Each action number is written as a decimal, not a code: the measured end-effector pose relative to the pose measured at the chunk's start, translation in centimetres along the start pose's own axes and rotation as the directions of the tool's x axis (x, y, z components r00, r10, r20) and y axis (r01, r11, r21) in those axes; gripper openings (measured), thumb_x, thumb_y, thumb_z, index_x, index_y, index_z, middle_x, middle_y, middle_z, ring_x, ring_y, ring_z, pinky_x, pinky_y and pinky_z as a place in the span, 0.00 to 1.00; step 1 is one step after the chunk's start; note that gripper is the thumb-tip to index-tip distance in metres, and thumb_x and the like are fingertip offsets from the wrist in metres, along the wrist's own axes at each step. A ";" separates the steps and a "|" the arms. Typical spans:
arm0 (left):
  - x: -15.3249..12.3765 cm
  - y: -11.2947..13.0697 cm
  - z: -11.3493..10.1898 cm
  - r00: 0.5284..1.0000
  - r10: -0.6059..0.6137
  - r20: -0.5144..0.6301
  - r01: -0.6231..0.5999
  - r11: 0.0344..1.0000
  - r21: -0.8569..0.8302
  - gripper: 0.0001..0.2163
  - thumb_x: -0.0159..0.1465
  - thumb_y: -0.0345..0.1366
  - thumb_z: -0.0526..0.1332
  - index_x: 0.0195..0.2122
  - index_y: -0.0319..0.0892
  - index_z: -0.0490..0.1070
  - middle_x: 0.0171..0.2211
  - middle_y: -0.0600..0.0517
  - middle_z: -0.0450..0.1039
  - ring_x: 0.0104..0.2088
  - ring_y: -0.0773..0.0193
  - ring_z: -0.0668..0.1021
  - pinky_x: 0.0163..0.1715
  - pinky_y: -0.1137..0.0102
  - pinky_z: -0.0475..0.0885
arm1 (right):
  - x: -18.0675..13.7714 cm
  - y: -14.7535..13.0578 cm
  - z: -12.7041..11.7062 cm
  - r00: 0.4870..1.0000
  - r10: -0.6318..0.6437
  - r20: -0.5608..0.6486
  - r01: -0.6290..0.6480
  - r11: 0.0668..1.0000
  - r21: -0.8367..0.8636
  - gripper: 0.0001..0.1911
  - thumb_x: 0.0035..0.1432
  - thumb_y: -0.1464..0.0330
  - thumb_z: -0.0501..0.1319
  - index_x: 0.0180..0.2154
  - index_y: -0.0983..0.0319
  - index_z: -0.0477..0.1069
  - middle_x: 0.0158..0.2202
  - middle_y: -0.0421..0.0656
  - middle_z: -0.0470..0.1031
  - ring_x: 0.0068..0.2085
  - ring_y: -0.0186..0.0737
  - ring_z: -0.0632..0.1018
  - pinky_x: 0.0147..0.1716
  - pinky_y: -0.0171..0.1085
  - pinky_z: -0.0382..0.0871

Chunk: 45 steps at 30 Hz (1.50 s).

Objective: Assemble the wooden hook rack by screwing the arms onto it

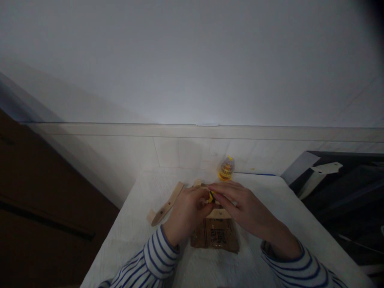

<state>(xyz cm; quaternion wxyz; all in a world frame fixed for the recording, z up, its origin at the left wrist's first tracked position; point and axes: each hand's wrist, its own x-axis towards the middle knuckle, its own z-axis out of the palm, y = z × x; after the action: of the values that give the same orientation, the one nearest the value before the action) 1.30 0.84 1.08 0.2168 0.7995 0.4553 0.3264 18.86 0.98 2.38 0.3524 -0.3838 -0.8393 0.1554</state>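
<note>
My left hand (186,212) and my right hand (244,208) meet over the middle of a small white table (135,236). Both are closed in a pinch on a small yellow and black part (211,196) between the fingertips. Under the hands lies a wooden piece (218,213), partly hidden, and below it a brown cardboard packet (215,237) with print on it. A long curved wooden slat (167,208) lies just left of my left hand.
A small clear bottle with yellow contents (226,169) stands at the table's far edge. A white wall and baseboard run behind. Dark furniture with a white bracket (322,172) is at the right. A brown floor (45,208) lies to the left.
</note>
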 end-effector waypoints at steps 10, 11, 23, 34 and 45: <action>0.2 -0.7 0.2 0.999 -0.018 0.039 0.018 1.000 0.021 0.02 0.58 0.31 0.66 0.33 0.40 0.76 0.32 0.51 0.78 0.34 0.61 0.77 0.39 0.68 0.69 | 0.1 0.4 0.5 1.000 0.007 -0.021 -0.008 0.998 -0.066 0.14 0.64 0.70 0.54 0.46 0.57 0.75 0.44 0.45 0.80 0.46 0.43 0.79 0.48 0.47 0.72; 0.1 -0.8 0.3 0.999 -0.001 0.036 0.000 1.000 0.020 0.02 0.59 0.31 0.66 0.33 0.41 0.76 0.32 0.51 0.78 0.34 0.61 0.77 0.39 0.68 0.69 | 0.1 0.5 0.6 1.000 0.003 -0.029 -0.005 0.997 -0.073 0.14 0.64 0.70 0.54 0.46 0.57 0.75 0.44 0.45 0.80 0.45 0.43 0.79 0.47 0.47 0.72; 0.0 -1.1 0.2 0.995 0.055 0.088 -0.054 0.998 -0.017 0.06 0.61 0.28 0.61 0.37 0.41 0.77 0.34 0.51 0.79 0.35 0.62 0.78 0.40 0.70 0.70 | 0.0 0.6 1.0 0.998 -0.004 -0.066 -0.004 0.993 -0.119 0.11 0.65 0.68 0.54 0.43 0.59 0.75 0.39 0.45 0.81 0.42 0.43 0.79 0.44 0.45 0.71; -0.1 -1.0 0.1 0.989 0.081 0.123 -0.076 0.996 -0.043 0.09 0.62 0.26 0.58 0.39 0.41 0.76 0.38 0.50 0.79 0.40 0.60 0.78 0.44 0.66 0.69 | -0.2 0.4 1.2 0.994 0.000 -0.111 -0.018 0.988 -0.154 0.10 0.64 0.64 0.56 0.39 0.60 0.74 0.35 0.45 0.80 0.39 0.43 0.78 0.42 0.45 0.70; -0.1 -0.6 0.2 0.995 0.053 0.083 -0.052 0.999 -0.011 0.04 0.61 0.31 0.62 0.37 0.42 0.76 0.33 0.52 0.79 0.35 0.62 0.77 0.39 0.69 0.69 | -0.3 0.1 1.0 0.997 -0.010 -0.079 -0.001 0.990 -0.142 0.08 0.64 0.65 0.56 0.40 0.60 0.73 0.37 0.45 0.79 0.40 0.43 0.78 0.42 0.45 0.69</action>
<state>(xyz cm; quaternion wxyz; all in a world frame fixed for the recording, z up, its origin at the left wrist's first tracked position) 1.02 1.07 0.50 0.2303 0.8231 0.4234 0.3003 18.33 0.85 1.53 0.3576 -0.4119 -0.8344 0.0790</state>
